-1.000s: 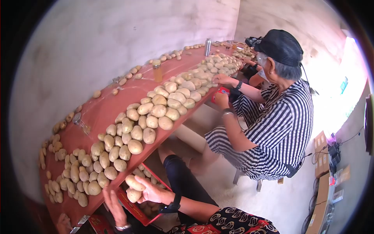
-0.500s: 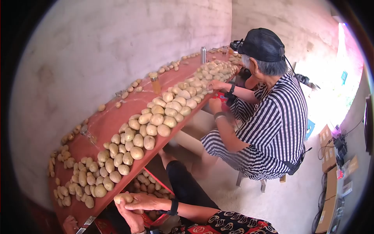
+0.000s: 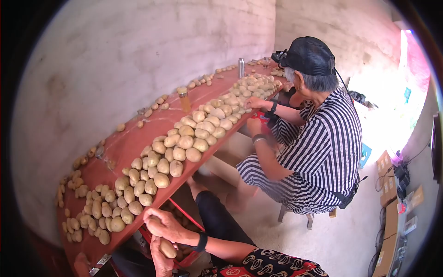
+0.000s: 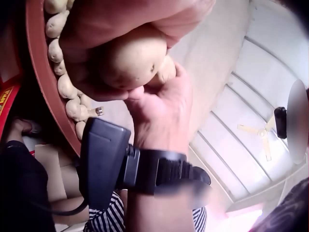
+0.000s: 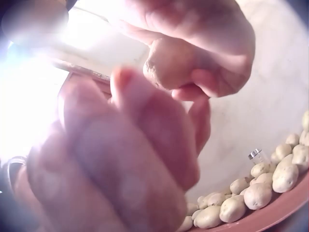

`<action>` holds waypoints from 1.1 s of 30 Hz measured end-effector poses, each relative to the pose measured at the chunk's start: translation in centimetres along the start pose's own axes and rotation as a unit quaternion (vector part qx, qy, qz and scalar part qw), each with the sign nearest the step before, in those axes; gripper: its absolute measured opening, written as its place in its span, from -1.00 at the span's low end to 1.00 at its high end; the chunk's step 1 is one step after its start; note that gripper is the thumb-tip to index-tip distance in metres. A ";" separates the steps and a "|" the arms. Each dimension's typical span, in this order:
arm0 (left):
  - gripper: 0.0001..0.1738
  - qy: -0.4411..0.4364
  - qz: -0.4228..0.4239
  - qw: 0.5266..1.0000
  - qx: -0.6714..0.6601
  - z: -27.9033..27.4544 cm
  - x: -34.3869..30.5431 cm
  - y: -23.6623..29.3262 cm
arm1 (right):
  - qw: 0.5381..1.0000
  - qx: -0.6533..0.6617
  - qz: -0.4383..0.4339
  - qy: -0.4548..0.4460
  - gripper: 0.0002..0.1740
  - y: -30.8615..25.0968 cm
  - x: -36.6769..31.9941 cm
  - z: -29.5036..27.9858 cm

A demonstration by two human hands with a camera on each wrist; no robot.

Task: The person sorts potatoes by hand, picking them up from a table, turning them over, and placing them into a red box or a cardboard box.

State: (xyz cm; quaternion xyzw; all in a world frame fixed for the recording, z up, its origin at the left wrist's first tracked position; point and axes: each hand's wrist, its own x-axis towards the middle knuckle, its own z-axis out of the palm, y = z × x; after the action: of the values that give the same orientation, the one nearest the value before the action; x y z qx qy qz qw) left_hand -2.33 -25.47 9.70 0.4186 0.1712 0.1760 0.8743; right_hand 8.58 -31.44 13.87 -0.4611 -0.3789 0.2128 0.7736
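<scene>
1. Right hand (image 3: 172,228), beside the edge of the desk (image 3: 138,134), curls its fingers round the upper potato (image 3: 155,227)
2. Left hand (image 3: 160,261) grips the lower potato (image 3: 167,248), long axis slanting down rightward in the head view

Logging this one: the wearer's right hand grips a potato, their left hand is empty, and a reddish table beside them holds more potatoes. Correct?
Not quite. The left hand isn't empty: it grips a potato too, as the head view shows. The rest stands.
</scene>
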 end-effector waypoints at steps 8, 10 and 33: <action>-0.48 0.087 0.220 0.972 0.003 -1.8 -0.8 3.7 | 0.979 -0.083 -0.131 -0.134 -0.91 -4.7 3.8 6.6; -0.46 0.010 0.203 0.978 0.053 -3.0 -0.7 4.9 | 0.986 -0.076 -0.081 -0.128 -0.91 -3.9 3.6 6.4; -0.47 0.057 0.136 0.984 0.102 -4.0 3.6 -0.4 | 0.989 0.035 0.121 -0.083 -0.63 6.7 0.6 0.9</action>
State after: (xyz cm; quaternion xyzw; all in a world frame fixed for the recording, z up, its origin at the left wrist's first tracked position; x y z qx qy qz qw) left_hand -0.92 -21.43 6.43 0.5143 0.1795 0.2988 0.7836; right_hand 8.43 -27.26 8.47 -0.4567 -0.3757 0.3558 0.7237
